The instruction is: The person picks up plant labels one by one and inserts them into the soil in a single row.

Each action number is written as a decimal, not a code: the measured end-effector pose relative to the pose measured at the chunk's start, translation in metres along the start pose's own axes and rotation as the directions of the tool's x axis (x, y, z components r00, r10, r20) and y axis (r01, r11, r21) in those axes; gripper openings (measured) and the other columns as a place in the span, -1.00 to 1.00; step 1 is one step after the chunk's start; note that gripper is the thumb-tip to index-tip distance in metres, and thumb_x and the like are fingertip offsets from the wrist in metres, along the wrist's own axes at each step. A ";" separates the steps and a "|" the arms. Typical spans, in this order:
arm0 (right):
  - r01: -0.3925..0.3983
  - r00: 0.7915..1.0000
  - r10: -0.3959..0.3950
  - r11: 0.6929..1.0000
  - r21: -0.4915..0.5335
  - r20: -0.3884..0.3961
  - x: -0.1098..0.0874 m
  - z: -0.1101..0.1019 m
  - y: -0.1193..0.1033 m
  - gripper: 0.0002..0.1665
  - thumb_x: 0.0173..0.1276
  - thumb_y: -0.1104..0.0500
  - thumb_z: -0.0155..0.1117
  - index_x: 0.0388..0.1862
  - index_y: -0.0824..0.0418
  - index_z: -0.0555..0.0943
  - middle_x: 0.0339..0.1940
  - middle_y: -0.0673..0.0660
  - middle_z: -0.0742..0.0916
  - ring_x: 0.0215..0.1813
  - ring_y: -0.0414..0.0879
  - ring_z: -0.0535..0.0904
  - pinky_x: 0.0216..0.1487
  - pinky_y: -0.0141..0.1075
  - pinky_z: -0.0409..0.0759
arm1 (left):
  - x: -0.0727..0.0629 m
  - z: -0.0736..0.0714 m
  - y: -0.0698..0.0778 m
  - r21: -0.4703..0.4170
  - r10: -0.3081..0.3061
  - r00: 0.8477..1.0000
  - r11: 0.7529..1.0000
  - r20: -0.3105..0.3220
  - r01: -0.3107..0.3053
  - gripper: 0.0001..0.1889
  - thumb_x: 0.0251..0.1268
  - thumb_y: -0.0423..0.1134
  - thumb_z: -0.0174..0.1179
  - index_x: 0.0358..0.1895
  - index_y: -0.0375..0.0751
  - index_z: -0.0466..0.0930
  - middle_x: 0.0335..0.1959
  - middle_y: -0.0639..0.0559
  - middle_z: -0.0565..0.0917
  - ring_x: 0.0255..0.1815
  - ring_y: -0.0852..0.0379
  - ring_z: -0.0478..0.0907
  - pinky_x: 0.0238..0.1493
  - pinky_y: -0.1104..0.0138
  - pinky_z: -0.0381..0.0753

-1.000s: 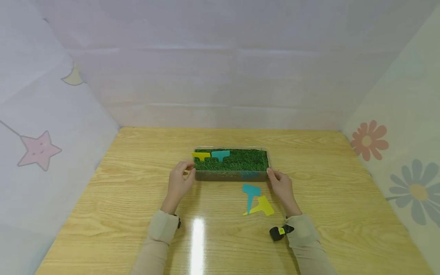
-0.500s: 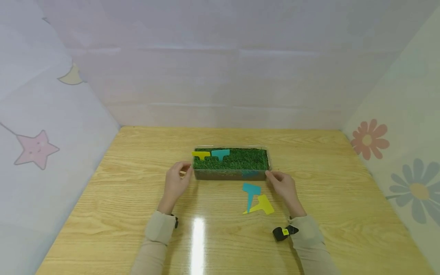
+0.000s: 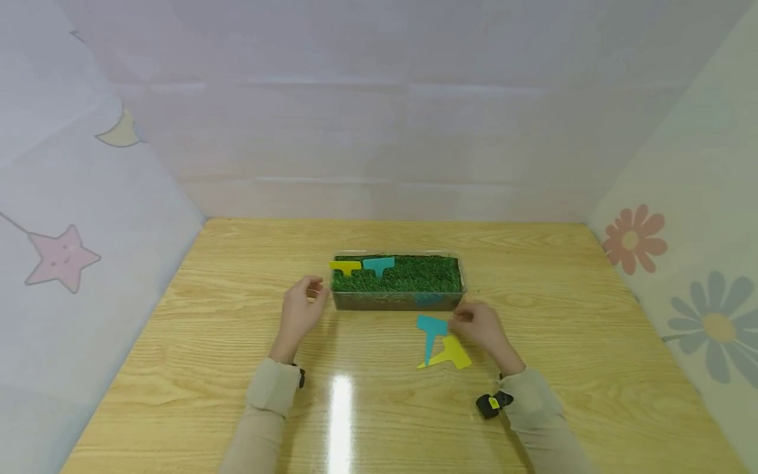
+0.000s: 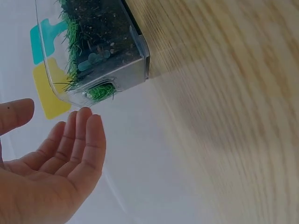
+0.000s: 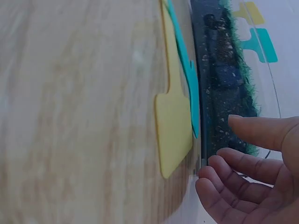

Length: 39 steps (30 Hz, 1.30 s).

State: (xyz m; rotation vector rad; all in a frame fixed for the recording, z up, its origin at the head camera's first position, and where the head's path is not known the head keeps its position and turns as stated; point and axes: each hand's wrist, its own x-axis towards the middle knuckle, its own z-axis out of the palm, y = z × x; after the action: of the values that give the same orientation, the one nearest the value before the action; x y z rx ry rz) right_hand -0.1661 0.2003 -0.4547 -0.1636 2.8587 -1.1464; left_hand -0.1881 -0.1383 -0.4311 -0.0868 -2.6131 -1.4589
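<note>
A clear plastic box [image 3: 398,301] filled with dark soil and green grass [image 3: 420,273] stands on the table. Two T-shaped plant labels, one yellow [image 3: 345,266] and one blue [image 3: 379,264], stick up from the grass at its left end. My left hand [image 3: 301,309], fingers loosely bent and holding nothing, is close by the box's left end. On the table before the box lie a blue plant label [image 3: 432,326] and a yellow plant label [image 3: 456,352], their stems crossing. Beside the blue one's head is my right hand [image 3: 481,324]; the right wrist view shows nothing between thumb and fingers.
The wooden table [image 3: 225,316] meets a pale back wall covering [image 3: 379,151]. Side walls carry a printed star [image 3: 63,258] and flowers [image 3: 635,238]. A black wrist device [image 3: 489,405] hangs by the right sleeve.
My right hand has left the box's front right corner and come nearer to the blue label on the table. My left hand has drawn slightly away from the box to the left.
</note>
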 end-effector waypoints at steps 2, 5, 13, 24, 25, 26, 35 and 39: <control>0.016 1.000 -0.015 0.999 -0.032 0.013 0.001 0.001 0.000 -0.67 0.14 0.27 0.30 -0.17 0.49 0.60 -0.30 0.28 0.67 -0.26 0.11 0.58 -0.26 -0.09 0.57 | 0.003 0.000 0.000 -0.018 -0.068 0.997 0.997 0.037 0.069 -0.64 0.27 -0.27 0.10 0.07 -0.42 0.45 -0.18 -0.20 0.57 -0.17 -0.09 0.52 -0.23 0.13 0.57; 0.040 0.999 -0.038 0.997 -0.062 0.032 0.002 0.003 0.001 -0.66 0.13 0.27 0.30 -0.17 0.51 0.60 -0.30 0.29 0.67 -0.26 0.12 0.58 -0.25 -0.08 0.57 | 0.008 0.000 -0.001 -0.030 -0.141 0.986 0.989 0.084 0.144 -0.58 0.29 -0.24 0.08 0.14 -0.42 0.39 -0.13 -0.23 0.55 -0.12 -0.12 0.51 -0.21 0.13 0.56; 0.039 0.997 -0.030 0.991 -0.127 0.075 0.004 0.005 -0.003 -0.63 0.11 0.25 0.33 -0.15 0.49 0.60 -0.25 0.30 0.66 -0.20 0.14 0.57 -0.20 -0.06 0.56 | 0.020 0.003 -0.001 -0.145 -0.253 0.950 0.949 0.185 0.281 -0.52 0.33 -0.23 0.02 0.21 -0.49 0.27 -0.02 -0.35 0.45 -0.13 -0.21 0.52 -0.22 0.11 0.60; 0.099 0.989 -0.075 0.975 -0.200 0.124 0.005 0.006 -0.009 -0.68 0.05 0.29 0.37 -0.20 0.45 0.62 -0.31 0.26 0.66 -0.27 0.08 0.56 -0.25 -0.09 0.55 | 0.029 0.011 -0.007 -0.190 -0.302 0.926 0.919 0.227 0.346 -0.55 0.35 -0.20 -0.02 0.18 -0.48 0.32 -0.03 -0.34 0.46 -0.12 -0.17 0.53 -0.18 0.11 0.60; 0.099 0.989 -0.074 0.974 -0.206 0.126 0.005 0.006 -0.009 -0.68 0.05 0.29 0.38 -0.21 0.44 0.62 -0.32 0.25 0.66 -0.28 0.06 0.55 -0.26 -0.09 0.55 | 0.029 0.011 -0.007 -0.191 -0.302 0.926 0.918 0.227 0.346 -0.55 0.35 -0.21 -0.02 0.17 -0.48 0.32 -0.04 -0.34 0.47 -0.13 -0.16 0.53 -0.18 0.11 0.60; 0.101 0.989 -0.075 0.972 -0.211 0.127 0.005 0.006 -0.010 -0.68 0.04 0.29 0.38 -0.21 0.44 0.62 -0.34 0.23 0.66 -0.30 0.04 0.55 -0.26 -0.10 0.55 | 0.030 0.011 -0.007 -0.193 -0.302 0.926 0.918 0.226 0.346 -0.56 0.35 -0.21 -0.02 0.17 -0.49 0.33 -0.05 -0.34 0.47 -0.15 -0.16 0.53 -0.18 0.11 0.60; 0.104 0.989 -0.078 0.969 -0.225 0.122 0.007 0.008 -0.012 -0.74 0.02 0.32 0.38 -0.28 0.42 0.61 -0.53 0.12 0.56 -0.50 -0.10 0.34 -0.40 -0.22 0.41 | 0.032 0.014 -0.010 -0.201 -0.303 0.927 0.916 0.219 0.347 -0.59 0.35 -0.25 -0.02 0.15 -0.48 0.36 -0.12 -0.31 0.49 -0.23 -0.11 0.55 -0.20 0.12 0.61; 0.094 0.991 -0.067 0.964 -0.251 0.115 0.008 0.009 -0.012 -0.76 0.01 0.35 0.38 -0.29 0.41 0.62 -0.51 0.12 0.57 -0.49 -0.10 0.37 -0.41 -0.22 0.46 | 0.032 0.014 -0.011 -0.207 -0.304 0.925 0.913 0.227 0.351 -0.59 0.35 -0.25 -0.03 0.16 -0.47 0.35 -0.10 -0.30 0.48 -0.23 -0.10 0.54 -0.19 0.12 0.61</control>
State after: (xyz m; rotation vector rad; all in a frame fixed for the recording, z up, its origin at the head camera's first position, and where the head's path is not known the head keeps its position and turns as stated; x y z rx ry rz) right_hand -0.1725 0.1850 -0.4529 -0.3441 2.9164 -0.7486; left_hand -0.2229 -0.1324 -0.4424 0.2112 -2.6784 -1.9760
